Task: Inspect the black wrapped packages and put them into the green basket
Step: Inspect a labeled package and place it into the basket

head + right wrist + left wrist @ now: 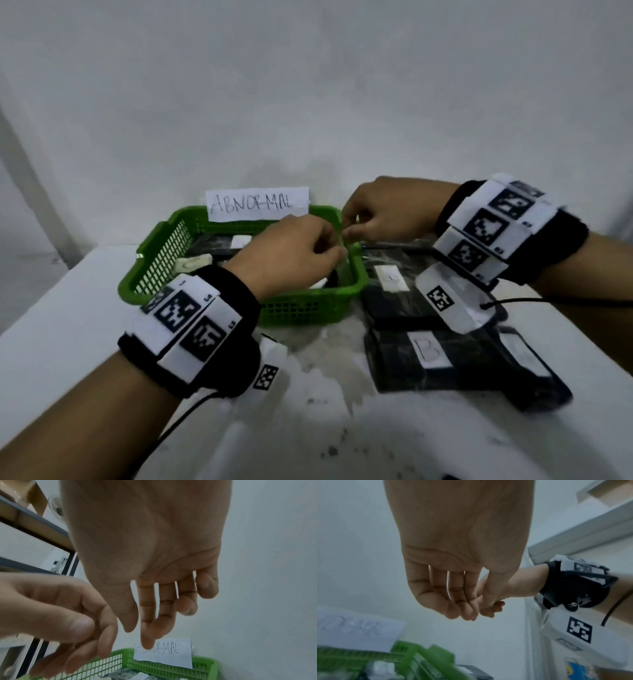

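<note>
The green basket [308, 294] [202, 669] stands mid-table with black wrapped packages [219, 245] inside. More black packages lie to its right: one with a white label marked B [445, 363], one behind it [390, 277], one at the far right [527, 363]. Both hands hover over the basket's right rim, fingertips meeting. My left hand [334, 248] [467, 614] has curled fingers; my right hand [347, 233] [139, 635] faces it. Between them hangs what looks like a thin strip of clear film [346, 260], pinched by both. The wrist views do not show the film.
A paper label reading ABNORMAL [257, 204] [164, 653] is fixed to the basket's back wall. The white table [68, 335] runs up to a plain wall behind. Cables trail from both wrist units. A shelf frame [34, 524] stands off to the left.
</note>
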Demonstrator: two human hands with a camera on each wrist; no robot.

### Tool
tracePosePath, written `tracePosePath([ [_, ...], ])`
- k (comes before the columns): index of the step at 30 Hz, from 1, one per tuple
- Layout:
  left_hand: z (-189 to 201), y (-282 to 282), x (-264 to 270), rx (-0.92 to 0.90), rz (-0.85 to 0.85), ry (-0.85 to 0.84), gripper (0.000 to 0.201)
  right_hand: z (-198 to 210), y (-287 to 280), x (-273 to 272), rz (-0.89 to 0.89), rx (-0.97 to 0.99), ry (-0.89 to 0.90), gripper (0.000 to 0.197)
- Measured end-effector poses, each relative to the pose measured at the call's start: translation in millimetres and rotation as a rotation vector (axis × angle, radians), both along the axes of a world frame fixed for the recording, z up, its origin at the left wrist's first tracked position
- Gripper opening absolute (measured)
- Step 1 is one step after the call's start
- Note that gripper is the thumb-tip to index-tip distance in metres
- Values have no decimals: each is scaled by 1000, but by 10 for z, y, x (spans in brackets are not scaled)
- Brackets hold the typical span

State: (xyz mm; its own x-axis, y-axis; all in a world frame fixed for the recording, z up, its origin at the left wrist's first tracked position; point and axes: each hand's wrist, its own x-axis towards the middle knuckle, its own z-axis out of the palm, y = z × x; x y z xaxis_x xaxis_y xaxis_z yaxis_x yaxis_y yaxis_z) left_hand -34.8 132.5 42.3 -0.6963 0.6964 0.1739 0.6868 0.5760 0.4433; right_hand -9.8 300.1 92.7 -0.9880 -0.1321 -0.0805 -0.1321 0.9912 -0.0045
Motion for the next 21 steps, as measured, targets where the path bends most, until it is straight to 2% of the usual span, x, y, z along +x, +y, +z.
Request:
tracePosePath([
  [3, -184, 167, 327, -84, -79, -62, 35, -136, 93, 513, -73, -12, -77, 27],
  [5, -344, 262, 541, -208, -148, -199, 41, -301, 173, 842, -120, 29, -167, 27],
  [9, -661, 418, 950, -473, -245, -405, 47, -610, 294, 1391, -218, 13, -411, 18],
  [10, -735, 447, 1056, -522, -257, -440, 47, -690, 296, 1536, -233, 0, -475, 24],
  [13, -898, 493, 1240, -595, -292, -545, 42, -963, 260, 1871, -248, -62, -638, 65],
  [15, -969, 484, 1320, -592, -334, -572, 36, -1174, 191, 2053, -236, -108, -603, 71],
  [18, -1016, 434, 1402, -508, -360, -570, 38, -1328, 131, 2174, -257, -180, -471, 62],
  [21, -1040, 349, 1422, -388, -319, -595, 40, -1360, 144, 2166, -309, -313, -448, 53],
])
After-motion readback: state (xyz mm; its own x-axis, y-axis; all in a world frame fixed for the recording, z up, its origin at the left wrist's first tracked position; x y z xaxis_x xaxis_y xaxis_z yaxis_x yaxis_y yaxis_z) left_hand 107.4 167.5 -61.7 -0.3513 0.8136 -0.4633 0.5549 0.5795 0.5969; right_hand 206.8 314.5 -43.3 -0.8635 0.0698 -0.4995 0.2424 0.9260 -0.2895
